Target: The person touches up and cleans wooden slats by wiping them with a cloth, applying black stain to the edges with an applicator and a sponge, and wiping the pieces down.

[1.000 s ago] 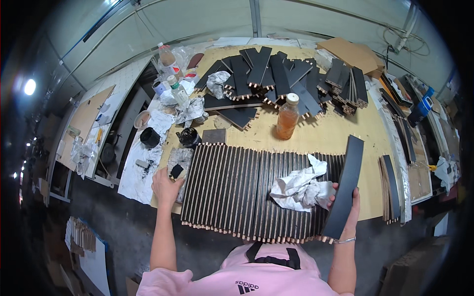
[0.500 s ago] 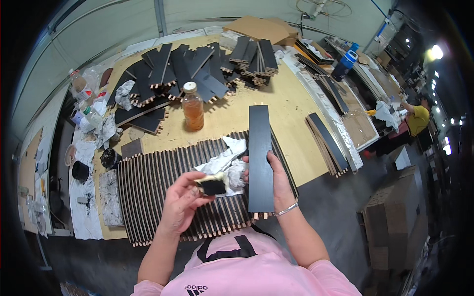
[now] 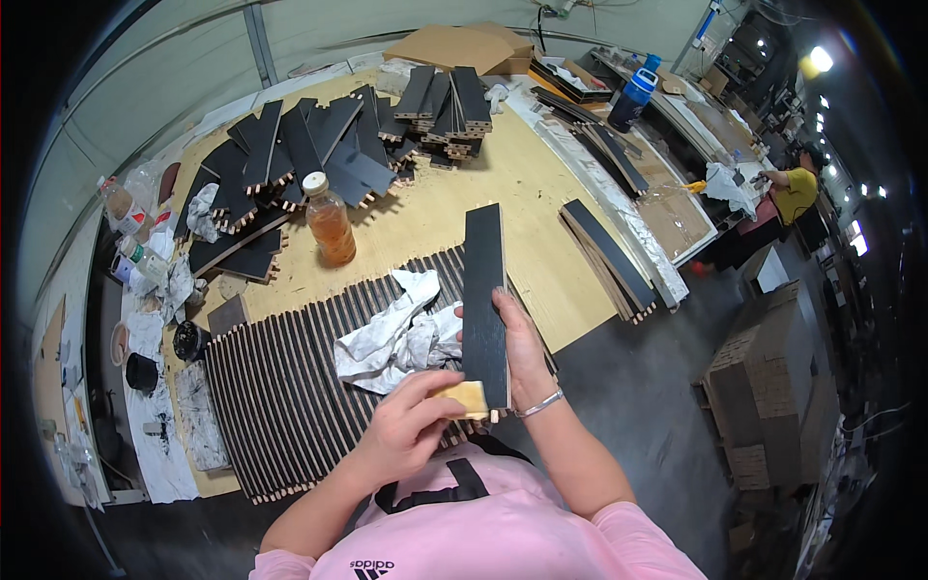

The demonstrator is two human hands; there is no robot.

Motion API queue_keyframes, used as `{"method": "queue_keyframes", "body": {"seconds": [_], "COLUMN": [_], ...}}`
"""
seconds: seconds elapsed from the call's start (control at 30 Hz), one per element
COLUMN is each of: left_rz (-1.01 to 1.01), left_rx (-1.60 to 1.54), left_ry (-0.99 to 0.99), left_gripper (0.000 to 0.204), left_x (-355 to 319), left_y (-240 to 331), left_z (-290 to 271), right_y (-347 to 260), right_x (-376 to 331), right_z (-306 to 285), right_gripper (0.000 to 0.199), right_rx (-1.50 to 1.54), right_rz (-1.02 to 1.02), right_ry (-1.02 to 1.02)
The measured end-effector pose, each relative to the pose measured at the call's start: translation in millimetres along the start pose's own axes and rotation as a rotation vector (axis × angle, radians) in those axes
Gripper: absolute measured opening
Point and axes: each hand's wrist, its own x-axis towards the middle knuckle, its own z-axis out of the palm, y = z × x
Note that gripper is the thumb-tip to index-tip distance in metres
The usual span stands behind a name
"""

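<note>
My right hand point(image 3: 522, 343) grips a long black wooden board point(image 3: 484, 290) by its right edge, holding it upright over the table with pale dowel pegs at its lower end. Pinched in my left hand point(image 3: 411, 420) is a pale yellow sponge point(image 3: 468, 396), which meets the lower left part of the board. Its dark underside is turned out of sight. Behind my hands a crumpled white cloth point(image 3: 396, 333) lies on a tight row of narrow black slats point(image 3: 290, 396) with pegged ends.
Black boards point(image 3: 333, 145) are heaped at the back, by a bottle of amber liquid point(image 3: 331, 222). Black pots point(image 3: 142, 371) stand at the left. Two boards point(image 3: 609, 256) lie near the right edge. Cardboard boxes point(image 3: 773, 387) are stacked on the floor; a person in yellow point(image 3: 798, 193) works farther off.
My left hand has brought the sponge right and down onto the board, turning its dark side away. The board tilts slightly now. The whole view has shifted, uncovering more of the white cloth.
</note>
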Motion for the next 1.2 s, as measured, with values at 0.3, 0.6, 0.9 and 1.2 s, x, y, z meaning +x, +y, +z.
{"method": "queue_keyframes", "body": {"seconds": [0.3, 0.6, 0.9, 1.2], "left_rz": [0.155, 0.191, 0.161, -0.155], "left_rx": [0.191, 0.207, 0.205, 0.045], "left_ry": [0.034, 0.085, 0.112, 0.402], "left_gripper": [0.037, 0.032, 0.034, 0.039], "left_x": [6, 1, -10, -32], "left_y": [11, 10, 4, -18], "left_z": [11, 1, -11, -39], "right_y": [2, 4, 0, -10], "right_x": [4, 6, 4, -29], "right_z": [11, 8, -8, -7], "right_gripper": [0.03, 0.034, 0.05, 0.039], "right_rx": [0.032, 0.096, 0.081, 0.092], "right_rz": [0.008, -0.009, 0.047, 0.074], "right_ry": [0.055, 0.014, -0.039, -0.22]}}
